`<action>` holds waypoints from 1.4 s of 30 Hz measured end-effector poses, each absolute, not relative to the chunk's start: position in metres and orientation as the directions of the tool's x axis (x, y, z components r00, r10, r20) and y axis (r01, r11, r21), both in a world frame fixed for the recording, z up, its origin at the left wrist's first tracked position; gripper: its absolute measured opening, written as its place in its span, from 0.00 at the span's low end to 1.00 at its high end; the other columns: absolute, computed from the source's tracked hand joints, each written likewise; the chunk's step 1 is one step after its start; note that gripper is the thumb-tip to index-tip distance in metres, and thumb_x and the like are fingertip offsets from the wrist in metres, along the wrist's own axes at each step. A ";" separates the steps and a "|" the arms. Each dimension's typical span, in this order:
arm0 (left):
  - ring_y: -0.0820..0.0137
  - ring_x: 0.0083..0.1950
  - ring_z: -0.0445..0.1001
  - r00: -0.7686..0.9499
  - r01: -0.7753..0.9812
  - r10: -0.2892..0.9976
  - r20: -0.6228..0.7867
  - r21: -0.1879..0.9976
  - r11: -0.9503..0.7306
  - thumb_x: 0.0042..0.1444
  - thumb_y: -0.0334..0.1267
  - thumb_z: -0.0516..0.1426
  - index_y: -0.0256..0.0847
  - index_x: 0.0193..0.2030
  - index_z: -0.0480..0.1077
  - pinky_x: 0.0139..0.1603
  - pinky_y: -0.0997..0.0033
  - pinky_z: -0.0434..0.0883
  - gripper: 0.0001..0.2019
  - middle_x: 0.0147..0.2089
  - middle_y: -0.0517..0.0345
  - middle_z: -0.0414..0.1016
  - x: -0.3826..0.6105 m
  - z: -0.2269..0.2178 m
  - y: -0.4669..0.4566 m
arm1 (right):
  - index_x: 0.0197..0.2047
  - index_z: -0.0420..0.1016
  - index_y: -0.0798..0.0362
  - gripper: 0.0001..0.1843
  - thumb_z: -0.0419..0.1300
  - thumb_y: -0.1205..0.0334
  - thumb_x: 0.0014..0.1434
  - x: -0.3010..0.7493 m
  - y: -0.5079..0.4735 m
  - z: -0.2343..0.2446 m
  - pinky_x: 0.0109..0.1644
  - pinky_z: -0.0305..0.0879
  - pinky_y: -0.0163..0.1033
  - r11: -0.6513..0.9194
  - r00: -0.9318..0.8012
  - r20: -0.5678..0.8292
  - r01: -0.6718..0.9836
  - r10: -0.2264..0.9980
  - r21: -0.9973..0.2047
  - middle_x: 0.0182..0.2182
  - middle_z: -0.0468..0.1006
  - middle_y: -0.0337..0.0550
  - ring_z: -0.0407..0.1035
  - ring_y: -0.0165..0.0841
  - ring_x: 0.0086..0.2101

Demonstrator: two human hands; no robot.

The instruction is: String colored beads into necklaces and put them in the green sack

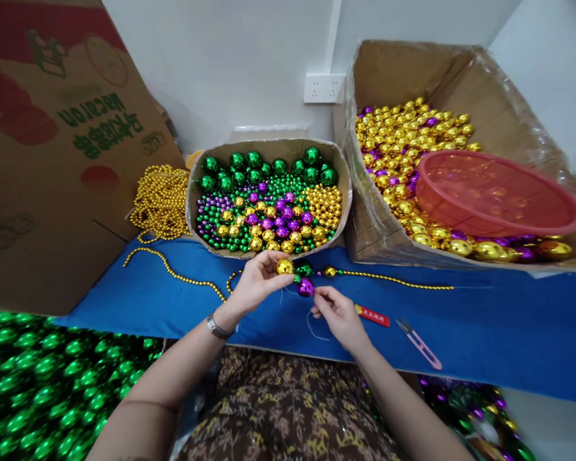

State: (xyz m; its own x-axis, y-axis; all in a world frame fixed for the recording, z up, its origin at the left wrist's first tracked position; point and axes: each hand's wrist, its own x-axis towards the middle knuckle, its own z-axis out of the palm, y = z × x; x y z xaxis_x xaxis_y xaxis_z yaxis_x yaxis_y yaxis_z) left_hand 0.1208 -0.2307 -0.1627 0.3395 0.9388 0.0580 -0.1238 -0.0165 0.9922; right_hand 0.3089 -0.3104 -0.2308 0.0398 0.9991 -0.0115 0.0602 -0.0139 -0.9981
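My left hand pinches a shiny gold bead between thumb and fingers, just in front of the box of mixed beads. Beside it hang a large green bead and a purple bead, strung together with small beads. At the purple bead, the fingertips of my right hand are closed, seemingly on the thin pale thread that loops below. From the green bead a string of small gold beads runs to the right over the blue cloth.
A box holds green, purple and gold beads. A larger carton at right holds gold beads and a red basket. Pink thread snips and a red label lie on the blue table. Gold bead strands are heaped left.
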 end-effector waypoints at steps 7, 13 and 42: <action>0.65 0.49 0.73 0.512 0.010 0.845 0.155 0.983 -0.186 0.54 0.41 0.62 0.43 0.57 0.68 0.47 0.67 0.70 0.23 0.52 0.48 0.75 0.103 -0.148 -0.224 | 0.49 0.69 0.51 0.21 0.59 0.46 0.60 0.299 -0.305 -0.234 0.31 0.73 0.36 -0.081 -0.024 -0.077 -0.231 0.997 -0.970 0.33 0.75 0.42 0.73 0.30 0.29; 0.53 0.51 0.72 0.248 0.902 0.927 0.280 0.282 -0.327 0.61 0.37 0.51 0.32 0.50 0.73 0.55 0.51 0.65 0.16 0.48 0.37 0.76 0.035 -0.123 -0.139 | 0.46 0.73 0.47 0.18 0.68 0.54 0.53 0.306 -0.307 -0.223 0.32 0.68 0.33 -0.173 -0.025 -0.185 -0.494 0.982 -0.852 0.31 0.74 0.37 0.70 0.27 0.29; 0.51 0.50 0.76 0.196 0.977 0.975 -0.109 -0.059 -0.204 0.50 0.29 0.56 0.32 0.49 0.74 0.47 0.62 0.72 0.18 0.47 0.36 0.78 0.013 -0.152 -0.072 | 0.43 0.76 0.48 0.20 0.72 0.53 0.47 0.295 -0.312 -0.213 0.31 0.65 0.32 -0.221 -0.043 -0.239 -0.571 0.970 -0.791 0.29 0.72 0.35 0.68 0.26 0.28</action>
State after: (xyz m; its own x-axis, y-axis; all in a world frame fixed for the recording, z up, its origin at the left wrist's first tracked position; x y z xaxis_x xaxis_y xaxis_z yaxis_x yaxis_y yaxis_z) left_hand 0.0128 -0.0720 -0.1515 0.1964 0.9745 -0.1085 0.9773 -0.2035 -0.0591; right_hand 0.2954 -0.3124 -0.2134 -0.0435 0.9700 -0.2393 -0.5709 -0.2207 -0.7908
